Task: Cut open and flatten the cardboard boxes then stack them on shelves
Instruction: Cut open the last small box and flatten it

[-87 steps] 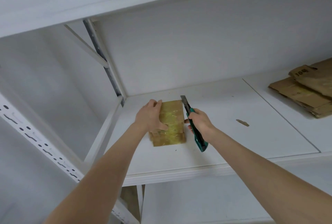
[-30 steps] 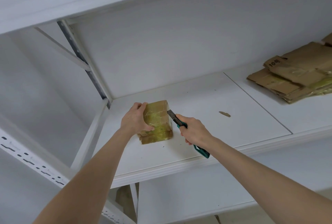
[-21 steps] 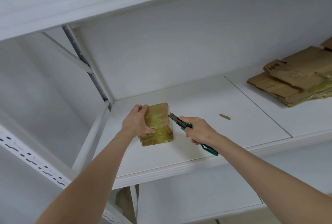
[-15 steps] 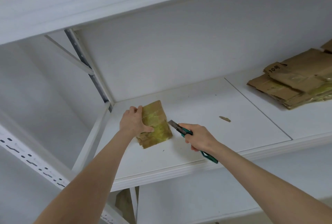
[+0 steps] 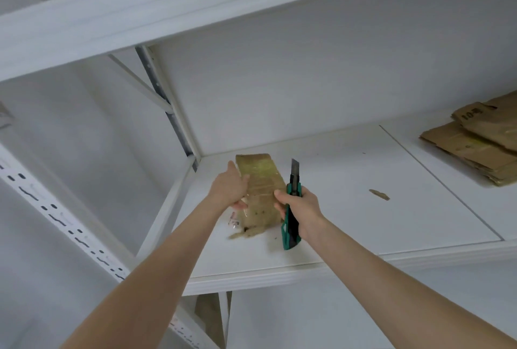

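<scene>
A small tape-covered cardboard box (image 5: 261,181) stands tilted on the white shelf (image 5: 349,209) near its left end. My left hand (image 5: 229,189) grips the box's left side. My right hand (image 5: 303,209) is shut on a green utility knife (image 5: 292,209), its blade pointing up beside the box's right edge, and its fingertips touch the box. A frayed scrap of cardboard and tape hangs at the bottom of the box.
A stack of flattened cardboard (image 5: 481,141) lies at the right end of the shelf. A small cardboard scrap (image 5: 379,194) sits mid-shelf. Another shelf board (image 5: 167,4) runs overhead. A perforated upright (image 5: 64,220) stands at the left.
The knife has swung from lying against the box's right side to pointing up. The box has been tipped more upright between both hands, and its bottom now looks torn open.
</scene>
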{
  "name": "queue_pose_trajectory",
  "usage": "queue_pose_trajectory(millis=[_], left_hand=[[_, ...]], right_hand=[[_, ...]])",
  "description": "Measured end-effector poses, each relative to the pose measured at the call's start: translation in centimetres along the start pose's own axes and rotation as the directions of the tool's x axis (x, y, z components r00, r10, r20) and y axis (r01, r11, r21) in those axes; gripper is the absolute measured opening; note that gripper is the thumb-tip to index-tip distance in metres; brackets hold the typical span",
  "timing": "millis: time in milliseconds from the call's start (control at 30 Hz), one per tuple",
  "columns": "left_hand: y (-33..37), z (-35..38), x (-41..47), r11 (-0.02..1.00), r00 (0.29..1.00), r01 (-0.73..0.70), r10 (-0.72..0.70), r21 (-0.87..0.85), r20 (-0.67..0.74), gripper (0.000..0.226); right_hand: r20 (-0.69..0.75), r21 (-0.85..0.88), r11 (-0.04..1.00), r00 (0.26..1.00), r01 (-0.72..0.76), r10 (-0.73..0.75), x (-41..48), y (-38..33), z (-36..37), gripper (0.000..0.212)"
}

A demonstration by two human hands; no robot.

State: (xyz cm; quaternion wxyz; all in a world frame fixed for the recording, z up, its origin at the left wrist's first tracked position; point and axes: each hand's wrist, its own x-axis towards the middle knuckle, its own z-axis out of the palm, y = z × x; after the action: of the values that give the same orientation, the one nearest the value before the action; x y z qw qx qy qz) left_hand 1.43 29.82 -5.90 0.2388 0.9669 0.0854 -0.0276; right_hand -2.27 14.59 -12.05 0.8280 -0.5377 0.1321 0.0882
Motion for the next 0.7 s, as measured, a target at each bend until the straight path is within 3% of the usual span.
queue_pose_trajectory(millis=[100, 200, 233, 300, 333, 400, 467, 533, 600, 700], left_hand=[[0.0, -0.7, -0.9, 0.972, 0.993, 0.000, 0.027, -0.233, 0.113, 0.048], [0.2, -1.1, -1.7, 0.967, 0.972, -0.040, 0.096, -0.250, 0.216, 0.047], [0.3, -1.2, -1.8, 0.978, 0.970, -0.081, 0.122, -0.192, 0.210, 0.041], [0.0, -1.9, -1.2, 0.966, 0.976, -0.203, 0.188, 0.160, 0.108, 0.048], [-0.2, -2.2, -0.6, 0.899, 0.969, -0.240, 0.245, 0.366, 0.034, 0.059], [-0.6, -2.8, 0.7, 0.761, 0.918, -0.324, 0.397, 0.562, -0.008, 0.092], [-0.4, -3.1, 2.2, 0.630, 0.869, -0.467, 0.457, 0.620, 0.190, 0.121], [-0.1, -2.8, 3.5, 0.538, 0.826, -0.560, 0.423, 0.630, 0.373, 0.129], [-0.3, -2.4, 4.4, 0.583, 0.812, -0.583, 0.427, 0.565, 0.398, 0.125], [-1.7, -2.2, 4.9, 0.716, 0.850, -0.512, 0.503, 0.475, 0.158, 0.119]], right_hand=[[-0.065, -0.094, 0.991, 0.993, 0.090, -0.097, 1.7, -2.5, 0.6, 0.017], [-0.095, -0.233, 0.957, 0.975, 0.172, -0.199, 3.4, -4.1, 1.0, 0.018], [-0.098, -0.283, 0.941, 0.971, 0.184, -0.220, 3.9, -4.4, 1.0, 0.020], [-0.095, -0.366, 0.909, 0.963, 0.201, -0.251, 4.6, -4.5, 0.8, 0.024], [-0.079, -0.394, 0.895, 0.962, 0.210, -0.261, 4.8, -4.5, 0.7, 0.025], [-0.007, -0.445, 0.863, 0.962, 0.242, -0.273, 4.8, -4.5, 0.9, 0.024], [0.076, -0.485, 0.833, 0.961, 0.267, -0.265, 4.5, -4.4, 1.4, 0.025], [0.122, -0.482, 0.831, 0.960, 0.279, -0.252, 4.2, -4.1, 1.9, 0.027], [0.117, -0.473, 0.836, 0.960, 0.278, -0.253, 4.0, -3.9, 1.6, 0.028], [0.031, -0.470, 0.850, 0.967, 0.239, -0.255, 3.5, -4.2, 0.1, 0.021]])
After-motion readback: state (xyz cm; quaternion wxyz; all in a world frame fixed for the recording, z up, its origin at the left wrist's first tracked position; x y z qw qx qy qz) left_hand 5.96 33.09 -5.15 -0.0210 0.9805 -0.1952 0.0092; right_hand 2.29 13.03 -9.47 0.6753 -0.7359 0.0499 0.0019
